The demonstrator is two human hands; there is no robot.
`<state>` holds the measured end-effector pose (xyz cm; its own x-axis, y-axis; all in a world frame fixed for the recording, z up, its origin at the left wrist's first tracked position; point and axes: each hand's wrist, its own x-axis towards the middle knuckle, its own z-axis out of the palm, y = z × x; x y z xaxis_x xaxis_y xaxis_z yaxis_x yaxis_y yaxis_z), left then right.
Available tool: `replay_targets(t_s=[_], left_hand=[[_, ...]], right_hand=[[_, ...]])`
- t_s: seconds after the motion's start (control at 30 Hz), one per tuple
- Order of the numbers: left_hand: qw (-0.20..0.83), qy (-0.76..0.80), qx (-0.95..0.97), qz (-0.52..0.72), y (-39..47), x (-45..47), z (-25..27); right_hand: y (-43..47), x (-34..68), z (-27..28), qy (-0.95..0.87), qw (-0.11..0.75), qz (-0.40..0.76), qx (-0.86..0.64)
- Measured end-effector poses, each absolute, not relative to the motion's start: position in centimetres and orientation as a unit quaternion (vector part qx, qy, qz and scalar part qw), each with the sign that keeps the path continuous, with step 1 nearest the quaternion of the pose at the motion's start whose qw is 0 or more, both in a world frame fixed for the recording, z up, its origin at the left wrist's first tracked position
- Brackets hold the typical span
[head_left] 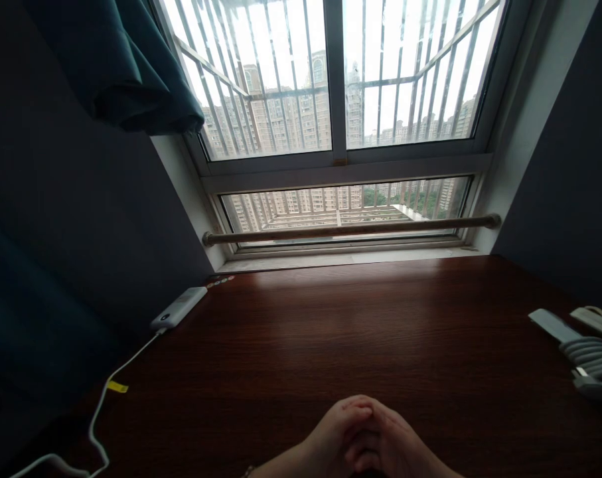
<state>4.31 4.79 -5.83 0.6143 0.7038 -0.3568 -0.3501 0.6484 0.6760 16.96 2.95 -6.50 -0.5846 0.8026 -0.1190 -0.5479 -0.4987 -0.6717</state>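
Note:
My left hand and my right hand meet at the bottom of the head view, above the brown wooden tabletop. Their fingertips touch at the top, and the fingers curl inward against each other. No object shows between them. Part of a bracelet is visible at my left wrist. The lower parts of both hands are cut off by the frame edge.
A white power bank lies at the table's left edge, with a white cable bearing a yellow tag. At right sits a bundled grey cord beside a pale flat strip. Behind stands a barred window with a rail.

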Motion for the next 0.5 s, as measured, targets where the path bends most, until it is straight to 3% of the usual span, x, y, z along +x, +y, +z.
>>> replay_targets(t_s=[0.5], left_hand=[[0.857, 0.300, 0.285, 0.307, 4.99, 4.33, -6.17]], right_hand=[[2.94, 17.15, -6.86, -0.307, 0.405, 0.840, -0.192]])
